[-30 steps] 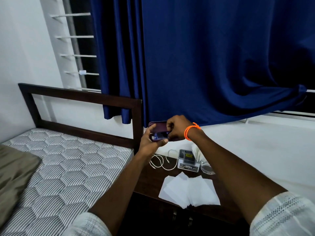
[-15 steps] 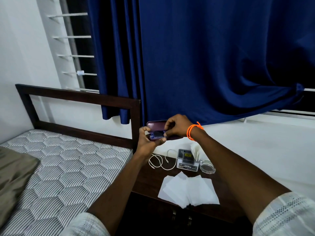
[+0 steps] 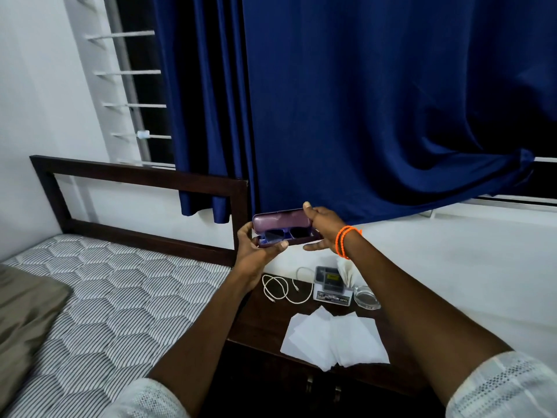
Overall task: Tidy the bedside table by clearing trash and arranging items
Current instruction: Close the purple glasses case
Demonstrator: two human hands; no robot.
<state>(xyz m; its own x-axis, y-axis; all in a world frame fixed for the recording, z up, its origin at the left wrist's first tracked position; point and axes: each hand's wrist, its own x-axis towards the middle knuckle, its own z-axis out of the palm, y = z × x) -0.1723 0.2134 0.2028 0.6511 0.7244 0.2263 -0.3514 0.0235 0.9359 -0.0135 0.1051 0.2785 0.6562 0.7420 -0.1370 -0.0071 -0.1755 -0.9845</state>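
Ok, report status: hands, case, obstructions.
Left hand and right hand hold purple hard-shell glasses case open, dark glasses inside. Nothing in the way.

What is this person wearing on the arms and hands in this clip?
Both forearms are bare. White short sleeves with a woven, perforated pattern show at the bottom edge, the right sleeve and the left sleeve. The right wrist carries an orange beaded bracelet, wound in two loops. No gloves, rings or watch are visible.

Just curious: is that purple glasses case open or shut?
Open. The purple glasses case has its lid raised, dark glasses showing inside, held by left hand and right hand.
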